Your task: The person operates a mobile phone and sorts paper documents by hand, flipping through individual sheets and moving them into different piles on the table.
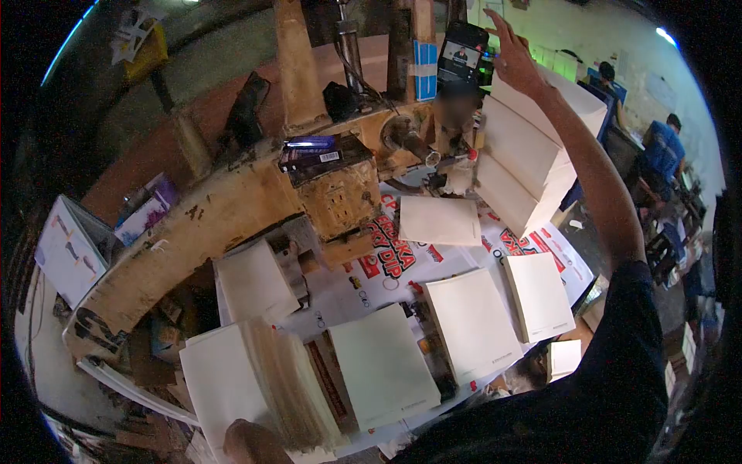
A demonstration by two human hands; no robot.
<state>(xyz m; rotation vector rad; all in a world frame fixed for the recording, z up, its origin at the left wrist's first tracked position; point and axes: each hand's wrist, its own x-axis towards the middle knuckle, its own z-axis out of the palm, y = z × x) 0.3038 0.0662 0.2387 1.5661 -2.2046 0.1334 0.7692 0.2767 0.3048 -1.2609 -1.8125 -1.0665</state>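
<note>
My right hand (516, 60) is raised at the top, its fingers apart with nothing in them, beside a phone (462, 56) with a lit screen and above a tall stack of cream paper (519, 158). At the bottom left my left hand (251, 443) rests against the lower edge of a thick stack of white sheets (219, 373); its fingers are hidden. The brownish page edges (287, 379) of this stack fan out to the right. Beside it lie more paper stacks, one in the middle (384, 365), another (473, 323) and a narrower one (539, 296).
A worn yellow machine (336, 197) stands behind the table, with small dark boxes (313, 151) on top. A printed banner sheet (363, 290) covers the tabletop. Further paper stacks lie at the left (255, 282) and centre (439, 220). Other people (663, 147) are at the far right.
</note>
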